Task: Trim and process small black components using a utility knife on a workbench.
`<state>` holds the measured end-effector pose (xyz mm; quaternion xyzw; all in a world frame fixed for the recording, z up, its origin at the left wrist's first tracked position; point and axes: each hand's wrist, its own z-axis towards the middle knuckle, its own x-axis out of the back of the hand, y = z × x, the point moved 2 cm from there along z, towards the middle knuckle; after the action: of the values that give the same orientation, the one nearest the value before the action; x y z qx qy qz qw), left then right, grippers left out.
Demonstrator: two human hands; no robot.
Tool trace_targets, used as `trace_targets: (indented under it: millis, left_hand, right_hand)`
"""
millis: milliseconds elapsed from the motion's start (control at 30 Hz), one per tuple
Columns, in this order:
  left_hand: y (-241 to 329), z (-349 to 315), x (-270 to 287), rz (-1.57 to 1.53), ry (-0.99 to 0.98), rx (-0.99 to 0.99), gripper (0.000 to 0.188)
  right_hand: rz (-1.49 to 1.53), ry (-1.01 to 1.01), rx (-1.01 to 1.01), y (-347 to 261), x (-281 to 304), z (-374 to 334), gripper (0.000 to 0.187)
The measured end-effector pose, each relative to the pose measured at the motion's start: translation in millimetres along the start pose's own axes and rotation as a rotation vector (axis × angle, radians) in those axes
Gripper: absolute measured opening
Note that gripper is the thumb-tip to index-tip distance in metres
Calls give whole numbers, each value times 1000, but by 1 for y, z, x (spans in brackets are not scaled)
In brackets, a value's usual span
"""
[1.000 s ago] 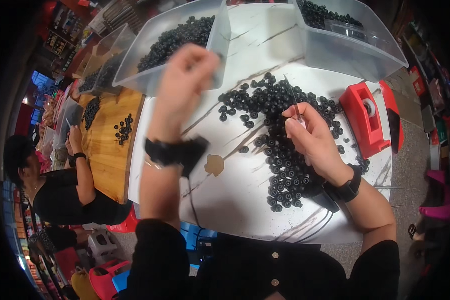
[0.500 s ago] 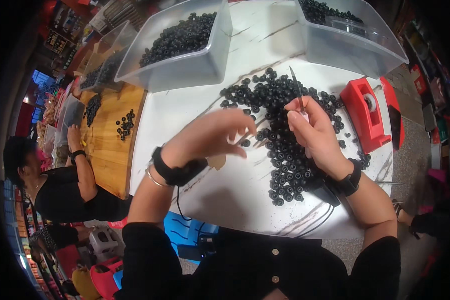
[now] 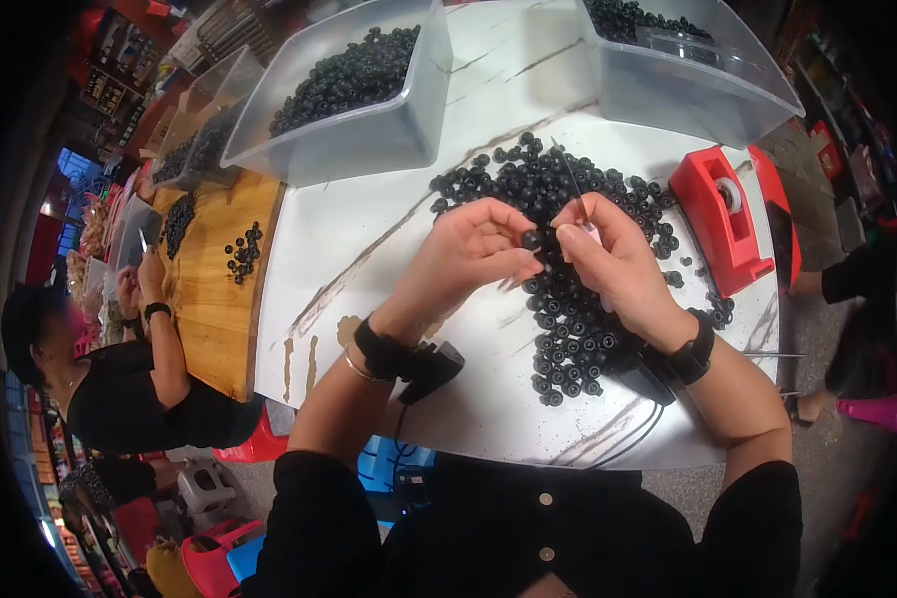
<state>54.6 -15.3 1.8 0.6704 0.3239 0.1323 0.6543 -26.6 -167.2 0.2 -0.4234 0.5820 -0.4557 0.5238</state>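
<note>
Plainly Pinched on Both Sides

I watch from afar as the white table (image 3: 364,224) spreads beneath both grips. Beyond the left grip and off to its left stands one translucent bin (image 3: 369,140); a second bin (image 3: 658,108) stands beyond the right grip. The heap of black pieces (image 3: 571,344) lies below and around my hands, and a red tape dispenser (image 3: 703,224) sits to the right of them. My right hand (image 3: 623,257) is closed, thumb against curled fingers, on a slim pointed tool (image 3: 572,177) angled away from me. My left hand (image 3: 468,249) is nearly closed, fingertips and thumb nipping a round black piece (image 3: 531,240) close beside the right; whether tool touches piece, I cannot tell.
</note>
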Motion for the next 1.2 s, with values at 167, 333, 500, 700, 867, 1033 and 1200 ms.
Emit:
trace_targets:
  millis: [167,333,500,700,867,1033,1200]
  left_hand:
    - [-5,9,-12,-43,-81,-45,18]
    - [-14,11,-6,0,-74,-131,19]
    - [-21,14,-6,-14,-19,-248,17]
    - [-26,12,-5,-136,-11,-174,13]
    - [-33,14,2,-208,33,-159,12]
    - [-33,15,1,-291,40,-182,10]
    - [-30,15,-2,-314,26,-229,8]
  right_hand:
    - [-35,-8,44,-1,2,1,17]
    - [-65,-64,-55,-5,1,2,16]
    - [30,-76,-161,0,5,3,16]
    - [103,-72,-156,4,3,4,15]
    - [76,-79,-72,-1,-3,1,14]
    - [-262,-64,94,-1,-8,-4,20]
    - [-357,-47,203,5,-9,-5,21]
